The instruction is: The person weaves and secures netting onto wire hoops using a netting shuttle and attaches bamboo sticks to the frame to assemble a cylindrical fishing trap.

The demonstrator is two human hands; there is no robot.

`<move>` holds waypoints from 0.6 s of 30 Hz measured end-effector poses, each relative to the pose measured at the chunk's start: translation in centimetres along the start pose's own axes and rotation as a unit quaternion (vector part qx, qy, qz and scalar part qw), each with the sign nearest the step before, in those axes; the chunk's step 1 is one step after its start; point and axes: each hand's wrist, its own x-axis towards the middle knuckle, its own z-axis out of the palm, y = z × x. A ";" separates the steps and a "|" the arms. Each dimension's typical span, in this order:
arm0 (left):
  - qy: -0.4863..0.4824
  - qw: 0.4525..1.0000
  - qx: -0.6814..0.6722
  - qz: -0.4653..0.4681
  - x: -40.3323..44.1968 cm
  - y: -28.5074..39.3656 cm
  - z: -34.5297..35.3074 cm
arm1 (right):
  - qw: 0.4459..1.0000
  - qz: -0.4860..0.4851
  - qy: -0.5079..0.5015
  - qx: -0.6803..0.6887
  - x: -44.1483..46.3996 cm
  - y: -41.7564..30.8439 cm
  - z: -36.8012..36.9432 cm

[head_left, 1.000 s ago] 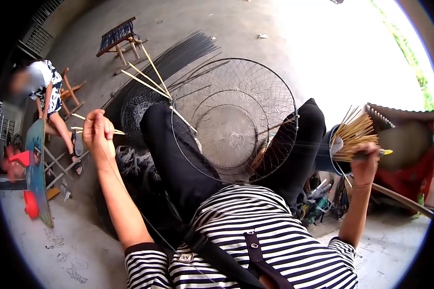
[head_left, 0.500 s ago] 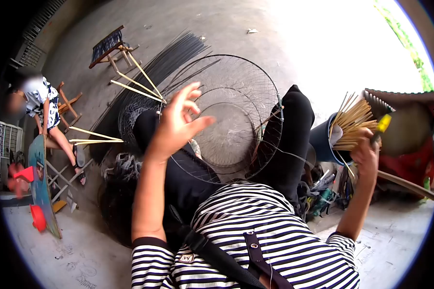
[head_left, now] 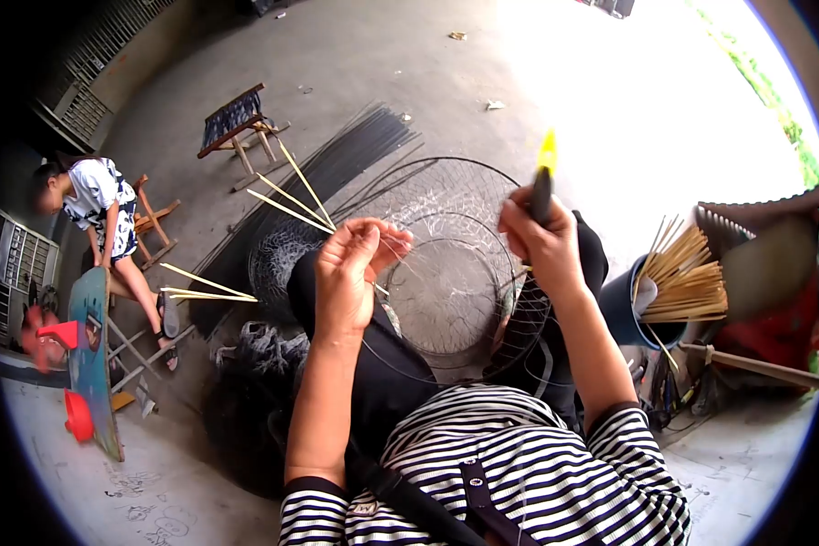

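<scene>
A round net cage with dark wire hoops and fine mesh rests between my knees. Over its left side is my left hand, thumb and fingers drawn together on a thin pale strand. My right hand is raised at the cage's far right, closed around a hand tool with a dark grip and a bright yellow end. Blur hides the tool's exact kind. Just beyond my left hand, thin pale sticks stick out from the cage's left side.
A blue bucket of wooden sticks stands to my right. Dark rods lie on the floor at left, near a folding stool. A person sits at far left behind a teal board.
My right hand has come from beside the bucket to the cage, bringing the yellow-ended tool. My left hand's spread fingers have closed on the strand. The view has shifted slightly.
</scene>
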 end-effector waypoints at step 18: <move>-0.049 0.969 -0.234 -0.060 2.6 -0.2 -0.9 | 0.974 -0.046 0.222 -0.007 -0.6 0.0 -7.4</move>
